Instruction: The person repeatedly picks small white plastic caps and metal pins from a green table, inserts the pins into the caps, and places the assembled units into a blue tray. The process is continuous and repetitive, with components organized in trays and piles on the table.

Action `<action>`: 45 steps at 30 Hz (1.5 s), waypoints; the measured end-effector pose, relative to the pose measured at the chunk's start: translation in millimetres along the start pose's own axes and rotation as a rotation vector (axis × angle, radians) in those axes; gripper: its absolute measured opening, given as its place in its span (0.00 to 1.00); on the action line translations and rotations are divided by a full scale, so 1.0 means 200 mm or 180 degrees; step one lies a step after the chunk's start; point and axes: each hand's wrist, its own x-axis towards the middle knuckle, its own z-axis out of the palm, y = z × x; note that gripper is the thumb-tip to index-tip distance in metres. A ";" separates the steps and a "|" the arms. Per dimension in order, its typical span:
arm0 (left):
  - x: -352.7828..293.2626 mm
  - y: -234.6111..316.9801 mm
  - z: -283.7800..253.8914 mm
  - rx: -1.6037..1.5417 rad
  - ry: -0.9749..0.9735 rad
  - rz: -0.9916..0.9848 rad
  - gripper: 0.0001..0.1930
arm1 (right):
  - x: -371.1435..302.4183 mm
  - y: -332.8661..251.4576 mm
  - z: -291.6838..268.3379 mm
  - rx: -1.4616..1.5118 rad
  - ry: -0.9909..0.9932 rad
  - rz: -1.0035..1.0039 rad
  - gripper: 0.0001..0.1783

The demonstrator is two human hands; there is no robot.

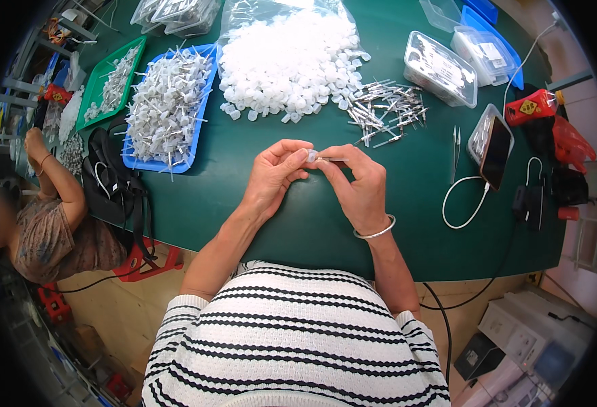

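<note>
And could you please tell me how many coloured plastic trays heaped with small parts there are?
2: a green rectangular plastic tray at upper left, and a blue rectangular plastic tray just right of it. Others may be hidden toward the cluttered left edge.

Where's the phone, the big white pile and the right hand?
Phone (pixel 494 154): head view, middle of its screen.
Big white pile (pixel 288 64): head view, its middle.
Right hand (pixel 365 188): head view, its back.
</note>
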 end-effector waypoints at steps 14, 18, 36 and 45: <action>0.00 0.00 -0.03 0.0201 -0.0078 0.0171 0.09 | 0.01 0.01 0.00 0.1187 -0.0125 0.0879 0.06; 0.00 0.00 -0.02 0.0406 -0.0156 0.0512 0.10 | 0.02 -0.02 -0.07 0.0518 -0.0331 0.0940 0.07; -0.01 0.01 -0.02 0.0571 -0.0229 0.0506 0.14 | 0.03 -0.03 -0.05 -0.0532 -0.0727 0.0087 0.05; -0.02 0.01 0.00 0.0635 -0.0278 0.0502 0.10 | 0.03 -0.02 -0.05 -0.0743 -0.0690 -0.0190 0.04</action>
